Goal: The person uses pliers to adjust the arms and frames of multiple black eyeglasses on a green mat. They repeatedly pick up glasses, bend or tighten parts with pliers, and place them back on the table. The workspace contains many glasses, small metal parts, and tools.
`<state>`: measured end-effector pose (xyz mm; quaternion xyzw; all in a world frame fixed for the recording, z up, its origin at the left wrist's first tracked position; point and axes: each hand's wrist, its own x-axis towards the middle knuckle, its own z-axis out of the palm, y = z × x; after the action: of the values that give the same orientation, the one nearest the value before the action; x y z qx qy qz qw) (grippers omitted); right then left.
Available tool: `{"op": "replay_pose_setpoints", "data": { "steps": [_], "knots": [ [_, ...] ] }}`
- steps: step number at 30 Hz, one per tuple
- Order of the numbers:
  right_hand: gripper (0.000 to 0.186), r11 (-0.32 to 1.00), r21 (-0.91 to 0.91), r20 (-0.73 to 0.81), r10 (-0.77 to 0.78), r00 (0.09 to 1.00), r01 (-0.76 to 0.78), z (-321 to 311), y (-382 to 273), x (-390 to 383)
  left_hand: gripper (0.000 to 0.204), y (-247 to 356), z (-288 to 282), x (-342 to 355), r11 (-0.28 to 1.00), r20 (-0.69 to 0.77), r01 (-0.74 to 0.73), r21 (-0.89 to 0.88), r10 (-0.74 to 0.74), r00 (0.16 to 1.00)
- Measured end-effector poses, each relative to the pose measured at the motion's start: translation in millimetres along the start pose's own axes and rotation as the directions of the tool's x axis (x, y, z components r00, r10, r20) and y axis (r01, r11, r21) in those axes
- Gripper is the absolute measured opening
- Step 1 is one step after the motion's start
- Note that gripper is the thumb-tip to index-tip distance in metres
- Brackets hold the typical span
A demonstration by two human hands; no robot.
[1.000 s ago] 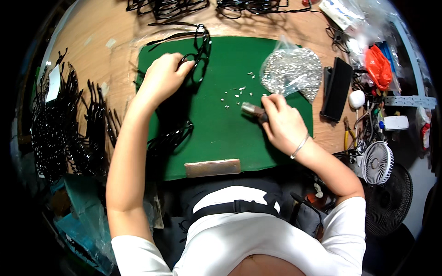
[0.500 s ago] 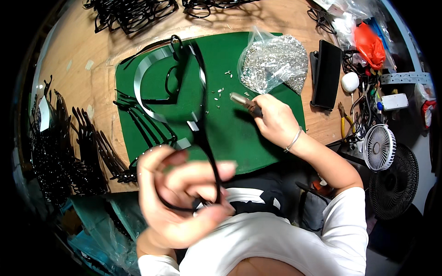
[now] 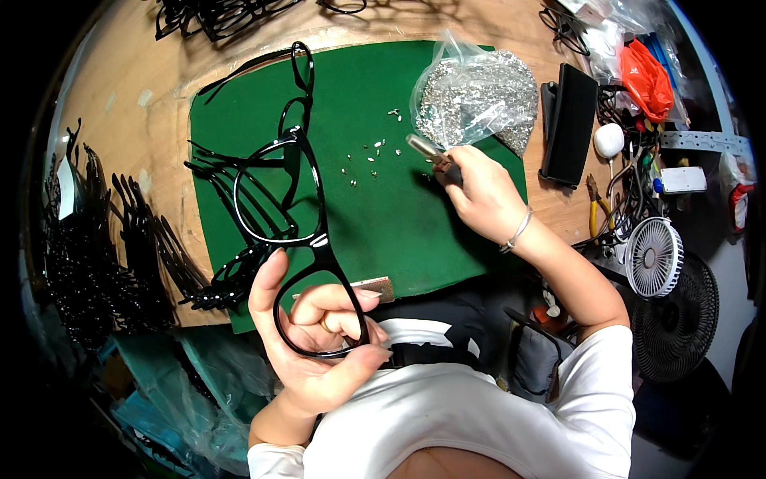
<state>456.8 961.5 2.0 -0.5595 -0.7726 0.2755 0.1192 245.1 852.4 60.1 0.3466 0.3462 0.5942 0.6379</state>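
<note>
My left hand (image 3: pixel 297 371) grasps a black glasses frame (image 3: pixel 322 254) by one rim, my right hand (image 3: pixel 488 195) a metal-tipped tool (image 3: pixel 427 148); a slack pinch could drop the frame.

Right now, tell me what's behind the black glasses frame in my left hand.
Behind the black glasses frame, the upper opening shows thin black strips and green mat; the lower, mainly fingers of the left hand. Whatever the frame covers is hidden.
</note>
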Motion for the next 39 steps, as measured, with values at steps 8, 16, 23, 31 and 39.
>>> {"op": "replay_pose_setpoints", "data": {
  "steps": [8,16,23,31,39],
  "knots": [
    [0.016,0.993,-0.116,-0.097,-0.037,0.995,0.026,8,-6,-5,0.104,-4,6,3,0.998,0.093,-0.067,-0.021,0.069,0.993],
    [0.011,0.783,0.611,0.048,0.109,0.993,-0.116,-44,-64,-55,0.092,-26,32,30,0.915,0.085,-0.07,0.398,0.04,0.996],
    [0.014,0.543,0.83,0.033,0.178,0.983,-0.126,-28,-62,-65,0.084,-39,46,33,0.847,0.057,-0.115,0.519,0.1,0.993],
    [0.018,0.295,0.828,0.466,0.108,0.878,-0.476,-47,-60,-54,0.084,-25,42,37,0.912,0.116,0.079,0.404,-0.136,0.984],
    [0.032,0.25,0.833,0.534,-0.137,0.834,-0.493,-57,-76,-45,0.089,7,33,28,0.971,0.093,0.194,0.141,-0.208,0.974]
  ]
}}
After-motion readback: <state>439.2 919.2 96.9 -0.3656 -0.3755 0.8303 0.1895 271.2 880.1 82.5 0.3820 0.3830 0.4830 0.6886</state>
